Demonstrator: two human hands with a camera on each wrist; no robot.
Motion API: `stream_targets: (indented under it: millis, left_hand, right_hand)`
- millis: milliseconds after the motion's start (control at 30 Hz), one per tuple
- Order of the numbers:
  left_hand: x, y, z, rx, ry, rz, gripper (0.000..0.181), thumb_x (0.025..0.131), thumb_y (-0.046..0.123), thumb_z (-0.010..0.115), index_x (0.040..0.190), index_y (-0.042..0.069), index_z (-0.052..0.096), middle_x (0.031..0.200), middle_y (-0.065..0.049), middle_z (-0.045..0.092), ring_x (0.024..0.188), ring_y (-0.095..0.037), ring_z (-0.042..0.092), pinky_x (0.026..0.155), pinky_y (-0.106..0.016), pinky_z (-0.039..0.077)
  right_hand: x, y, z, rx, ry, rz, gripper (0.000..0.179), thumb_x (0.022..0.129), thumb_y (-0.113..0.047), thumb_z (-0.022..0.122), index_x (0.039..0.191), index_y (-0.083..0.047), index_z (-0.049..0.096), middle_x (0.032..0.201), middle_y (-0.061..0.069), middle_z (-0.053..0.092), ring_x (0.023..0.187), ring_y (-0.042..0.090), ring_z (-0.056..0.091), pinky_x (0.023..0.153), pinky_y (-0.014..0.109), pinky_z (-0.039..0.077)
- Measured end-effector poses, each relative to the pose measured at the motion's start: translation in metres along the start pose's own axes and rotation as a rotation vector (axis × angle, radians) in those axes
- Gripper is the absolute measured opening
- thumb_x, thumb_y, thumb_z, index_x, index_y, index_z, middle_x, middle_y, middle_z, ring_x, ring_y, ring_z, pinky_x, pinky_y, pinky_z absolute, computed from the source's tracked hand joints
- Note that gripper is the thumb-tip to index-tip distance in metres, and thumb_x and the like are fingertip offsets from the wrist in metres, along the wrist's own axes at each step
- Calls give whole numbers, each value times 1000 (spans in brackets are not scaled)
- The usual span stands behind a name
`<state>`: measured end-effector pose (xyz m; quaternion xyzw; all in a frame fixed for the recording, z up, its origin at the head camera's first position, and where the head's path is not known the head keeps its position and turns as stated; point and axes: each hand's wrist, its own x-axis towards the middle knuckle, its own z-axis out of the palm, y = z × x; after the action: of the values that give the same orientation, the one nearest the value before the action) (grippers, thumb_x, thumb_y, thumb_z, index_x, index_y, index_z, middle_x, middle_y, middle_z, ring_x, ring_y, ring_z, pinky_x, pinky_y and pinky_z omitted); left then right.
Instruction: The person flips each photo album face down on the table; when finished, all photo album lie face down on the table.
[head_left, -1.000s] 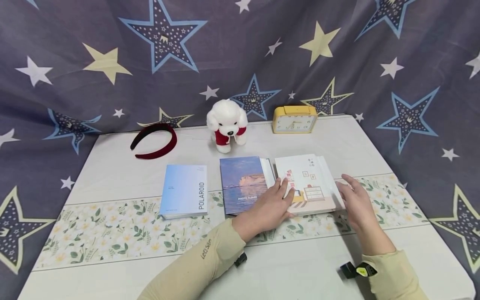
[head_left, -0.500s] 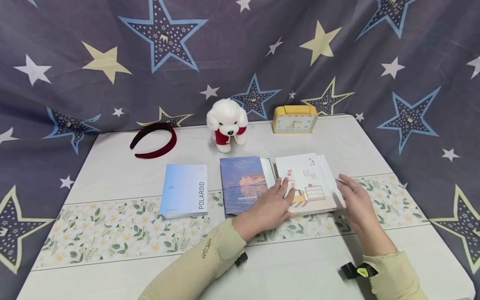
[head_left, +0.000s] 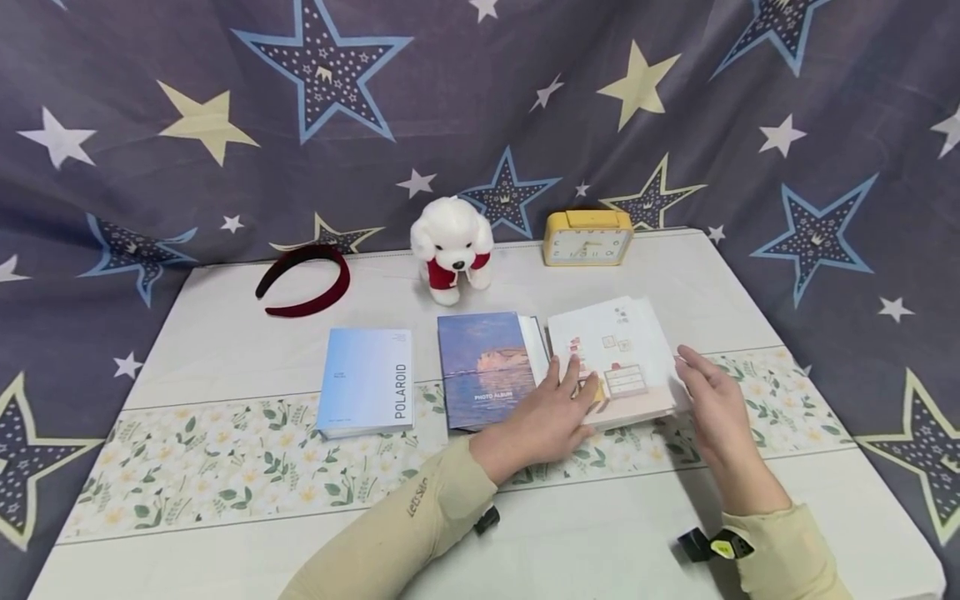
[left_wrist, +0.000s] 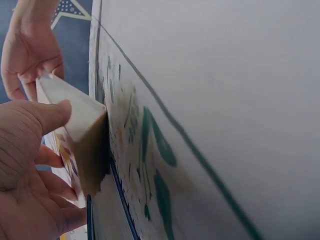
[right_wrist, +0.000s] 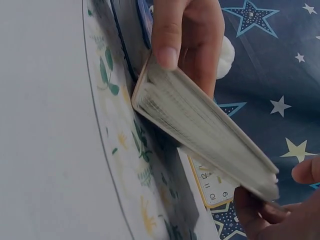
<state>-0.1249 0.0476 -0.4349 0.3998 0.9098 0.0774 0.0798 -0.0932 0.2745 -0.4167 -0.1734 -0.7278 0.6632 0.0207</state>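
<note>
A white photo album (head_left: pixel 641 346) with a drawn room on its cover lies to the right, its right side tilted up off the table. My left hand (head_left: pixel 542 421) holds its lower left part, fingers on the cover and thumb (right_wrist: pixel 169 57) against the near edge. At the raised right edge, my right hand (head_left: pixel 716 412) has its fingers curled under the album; in the right wrist view its thumb (right_wrist: pixel 306 171) stands apart. Just left lies a blue-purple photo album (head_left: pixel 483 367) with a sea cliff picture. Farther left is a light blue album (head_left: pixel 367 375) marked POLAROID.
Behind the albums stand a white plush dog (head_left: pixel 452 246) in red and a yellow alarm clock (head_left: pixel 588 239). A dark red headband (head_left: pixel 333 292) lies at the back left. The white tablecloth (head_left: pixel 585 533) has a floral band, and a starry curtain (head_left: pixel 480 100) hangs behind.
The white album's right side has risen and its far edge has shifted slightly away. My left fingers have shifted slightly rightward on the cover. The other things have stayed in place.
</note>
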Motion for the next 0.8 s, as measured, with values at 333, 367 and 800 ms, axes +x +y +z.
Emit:
stream_targets:
  millis: [333,367,800]
  left_hand:
    - [1,5,-8,-349,-46,-69,84,97,55,47,158,21,0,161,-22,-4,146,-42,2,105,-55,37]
    - [2,5,-9,-380,-43,-82,86,97,57,47,158,22,-1,161,-22,-5,146,-41,2,106,-55,36]
    - [9,4,-19,-868,129,-97,94,94,57,52,158,13,-1,162,-13,7,147,-32,11,112,-56,22]
  right_hand:
    - [-7,-8,7,32,-144,-143,60,104,-30,45,153,-1,27,156,23,27,137,31,37,92,20,48]
    - [-8,-8,8,30,-159,-161,59,104,-30,46,152,0,28,155,24,28,134,28,43,89,18,49]
    - [-10,-5,12,-132,-353,-337,64,101,-14,53,157,-18,23,159,14,23,130,22,43,92,21,46]
